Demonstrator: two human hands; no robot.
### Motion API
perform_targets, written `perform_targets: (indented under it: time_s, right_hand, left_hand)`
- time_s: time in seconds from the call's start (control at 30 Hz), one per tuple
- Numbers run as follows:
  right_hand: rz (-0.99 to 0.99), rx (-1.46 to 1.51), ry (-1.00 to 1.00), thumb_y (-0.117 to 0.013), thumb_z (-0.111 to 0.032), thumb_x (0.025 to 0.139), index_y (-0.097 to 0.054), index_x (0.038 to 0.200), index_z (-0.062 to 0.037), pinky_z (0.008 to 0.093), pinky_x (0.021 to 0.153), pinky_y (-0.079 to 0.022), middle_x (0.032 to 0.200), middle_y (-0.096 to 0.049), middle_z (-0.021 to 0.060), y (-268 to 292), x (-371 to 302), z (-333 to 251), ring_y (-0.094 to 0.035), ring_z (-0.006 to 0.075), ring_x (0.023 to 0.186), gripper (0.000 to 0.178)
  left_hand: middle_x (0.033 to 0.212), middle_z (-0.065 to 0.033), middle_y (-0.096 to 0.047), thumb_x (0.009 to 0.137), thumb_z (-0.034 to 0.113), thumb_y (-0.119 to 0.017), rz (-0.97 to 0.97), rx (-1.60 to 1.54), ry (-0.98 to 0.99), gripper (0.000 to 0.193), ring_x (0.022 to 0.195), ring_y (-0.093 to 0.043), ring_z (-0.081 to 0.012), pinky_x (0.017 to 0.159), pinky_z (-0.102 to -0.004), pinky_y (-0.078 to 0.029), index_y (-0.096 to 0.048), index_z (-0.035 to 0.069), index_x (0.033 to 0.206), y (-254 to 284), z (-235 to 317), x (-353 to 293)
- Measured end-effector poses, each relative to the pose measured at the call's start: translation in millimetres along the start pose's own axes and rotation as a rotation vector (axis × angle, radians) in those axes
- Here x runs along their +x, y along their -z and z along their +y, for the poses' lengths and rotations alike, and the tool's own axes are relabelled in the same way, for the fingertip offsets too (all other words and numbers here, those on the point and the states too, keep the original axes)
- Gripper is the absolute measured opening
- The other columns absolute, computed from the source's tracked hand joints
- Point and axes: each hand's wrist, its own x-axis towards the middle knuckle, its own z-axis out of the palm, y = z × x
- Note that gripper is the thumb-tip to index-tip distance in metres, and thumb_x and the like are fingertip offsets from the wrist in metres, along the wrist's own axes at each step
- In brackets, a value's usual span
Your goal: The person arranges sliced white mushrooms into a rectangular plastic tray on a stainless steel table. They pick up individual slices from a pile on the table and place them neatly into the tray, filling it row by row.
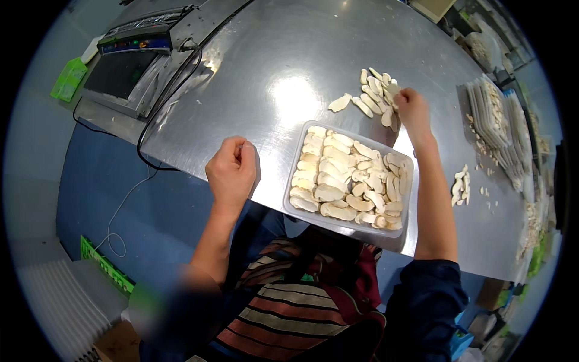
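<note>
A loose pile of pale mushroom slices [372, 90] lies on the steel table. My right hand [414, 114] reaches to the pile's right edge, its fingers pinched at a slice there; the fingertips are partly hidden. One slice [340, 103] lies apart, left of the pile. Nearer me, a clear plastic tray [294, 171] sits at the table's front edge, filled with mushroom slices [329, 193]. The left ones overlap in neat columns, while those on the right lie less evenly. Left of the tray, my left hand [231, 171] is closed in a fist by the table edge, with nothing showing in it.
A machine with a dark flat plate and lit panel [129, 72] stands far left, its black cable [166, 108] running over the table [259, 72]. To the right are stacked white trays [491, 114], a small heap of slices [461, 186] and scattered crumbs. A green crate [105, 265] is lower left.
</note>
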Motion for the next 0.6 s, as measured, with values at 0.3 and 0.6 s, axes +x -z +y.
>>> perform_targets:
  time_s: [0.3,0.6]
  right_hand:
    - [-0.631,0.596,-0.156,-0.06,-0.016,0.095,-0.064,0.106,0.0019,0.0251,0.06,-0.046,0.075,-0.059,0.0021,69.9,-179.1,-120.3,-0.054,0.0097,0.064,0.021]
    - [-0.372,0.262,0.503,-0.079,-0.008,0.069,-0.064,0.091,-0.0037,0.0363,0.066,-0.051,0.08,-0.061,0.0097,59.9,-222.7,-114.6,-0.061,0.0302,0.075,0.027]
  left_hand:
    - [0.074,0.0018,-0.059,0.092,0.011,-0.063,-0.656,-0.683,0.353,0.019,0.061,-0.05,-0.0011,0.053,-0.0179,-0.039,-0.059,0.0,0.107,44.3,90.6,-45.4]
    - [0.065,0.0015,-0.058,0.095,0.012,-0.06,-0.895,-0.638,0.57,0.015,0.058,-0.051,-0.0018,0.052,-0.018,-0.039,-0.061,-0.002,0.091,43.1,96.4,-60.1]
